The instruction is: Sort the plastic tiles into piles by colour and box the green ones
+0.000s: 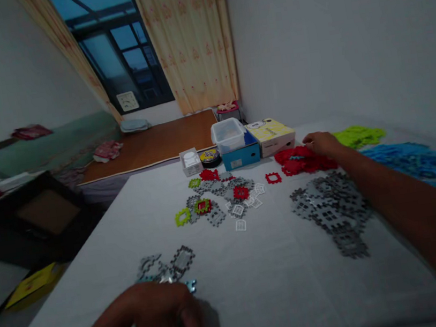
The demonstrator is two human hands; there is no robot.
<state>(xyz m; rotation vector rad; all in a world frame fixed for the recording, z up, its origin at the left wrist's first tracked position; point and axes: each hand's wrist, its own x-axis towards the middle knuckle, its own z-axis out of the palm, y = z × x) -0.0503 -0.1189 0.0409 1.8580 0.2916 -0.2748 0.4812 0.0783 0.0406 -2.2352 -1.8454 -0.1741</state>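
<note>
Your left hand (162,317) sits low and close to you, its fingers curled shut over a joined strip of grey pieces (169,265). The strip's long axis runs out from under the knuckles, away from you and slightly right. Past those fingers, on the white counter (260,287), lies one mixed scatter (223,198) of grey, red, green and white pieces. Behind it stand three boxes (272,135), one round tin (209,156) and one clear tub (229,134). Your right hand (323,143) reaches far out and is much the nearer to the red pile (297,162). Its fingers rest on the pile, which spreads leftward from them; you cannot tell if they pinch a piece. That is one of four piles: the grey pile (333,207) lies nearer you than those fingers, the green pile (360,135) just right, the blue pile (416,162) farther right.
</note>
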